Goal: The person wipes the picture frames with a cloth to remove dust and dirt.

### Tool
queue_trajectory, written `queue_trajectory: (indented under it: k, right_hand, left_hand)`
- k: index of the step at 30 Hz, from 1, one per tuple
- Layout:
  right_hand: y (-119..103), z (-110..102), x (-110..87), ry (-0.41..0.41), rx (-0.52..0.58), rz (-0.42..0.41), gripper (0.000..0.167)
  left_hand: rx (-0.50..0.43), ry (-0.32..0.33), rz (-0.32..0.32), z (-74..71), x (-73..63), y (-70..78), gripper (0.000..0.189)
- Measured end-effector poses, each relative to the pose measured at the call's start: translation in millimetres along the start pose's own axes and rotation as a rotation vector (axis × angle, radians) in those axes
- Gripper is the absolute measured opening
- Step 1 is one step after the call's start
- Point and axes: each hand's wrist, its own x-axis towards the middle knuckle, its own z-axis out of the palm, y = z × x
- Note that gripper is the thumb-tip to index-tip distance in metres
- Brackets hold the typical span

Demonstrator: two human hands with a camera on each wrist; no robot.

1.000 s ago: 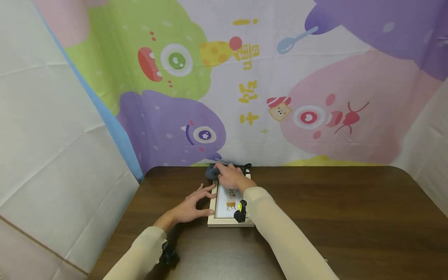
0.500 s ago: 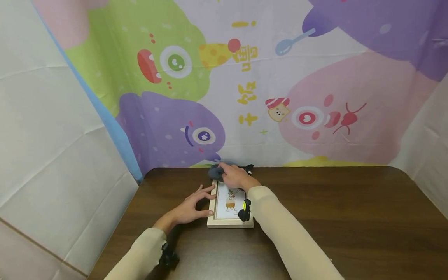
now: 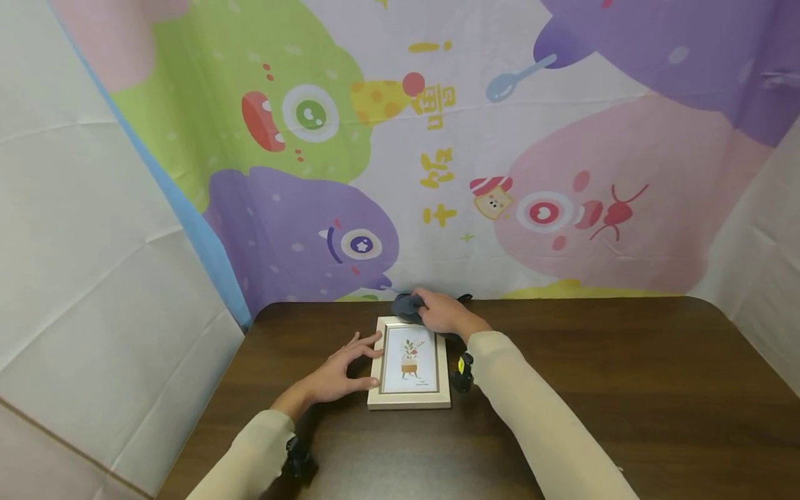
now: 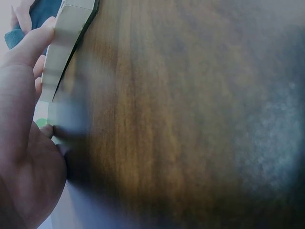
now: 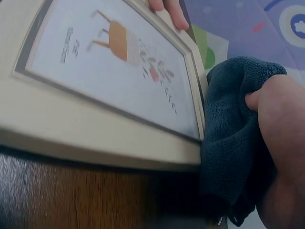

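A cream picture frame point(image 3: 409, 401) lies flat on the brown table, its print of a potted plant facing up. Spread along its left edge, the fingers of my left hand point(image 3: 337, 375) touch the frame; the left wrist view shows the thumb against the side wall point(image 4: 66, 43). At the far end, my right hand point(image 3: 445, 312) grips a dark blue-grey cloth point(image 3: 406, 307). The right wrist view has this fluffy cloth point(image 5: 228, 124) bunched against the frame's far edge, the thumb pressed into it. Part of the cloth is hidden behind the right hand.
A cartoon-printed curtain point(image 3: 456, 264) hangs right behind the table's back edge, close to the cloth. White fabric panels point(image 3: 112, 278) stand at the sides. The dark wooden tabletop point(image 3: 600, 375) extends to the right of the frame.
My right hand has moved rightward with the cloth along the far edge of the picture frame, uncovering more of the frame's top. The left hand stays at the left edge.
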Motion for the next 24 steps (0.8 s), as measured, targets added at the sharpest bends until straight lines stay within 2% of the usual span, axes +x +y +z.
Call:
queue_trajectory:
  k: [3, 9, 11, 14, 17, 24]
  right_hand:
    - [6, -2, 1.0, -0.006, 0.013, -0.002, 0.04]
    - [9, -4, 0.6, 0.006, 0.027, -0.011, 0.04]
    - [9, -5, -1.4, 0.015, 0.035, -0.007, 0.042]
    - [8, -11, -4.7, 0.026, 0.041, -0.014, 0.044]
    - [7, -19, -6.1, 0.046, 0.064, -0.038, 0.044]
    - [4, -37, -4.5, 0.117, 0.062, -0.13, 0.04]
  left_hand:
    - [-0.017, 0.004, -0.018, 0.1, -1.2, 3.5, 0.054]
    - [-0.012, 0.016, 0.032, -1.1, -1.4, 13.2, 0.055]
    - [-0.016, 0.013, 0.022, 0.8, 0.8, 10.0, 0.054]
    - [-0.007, 0.003, 0.003, 5.6, 6.1, -4.7, 0.052]
    - [-0.017, -0.007, -0.02, 6.7, 8.7, -12.2, 0.052]
    - [-0.013, -0.014, -0.034, 0.3, 3.1, -11.0, 0.055]
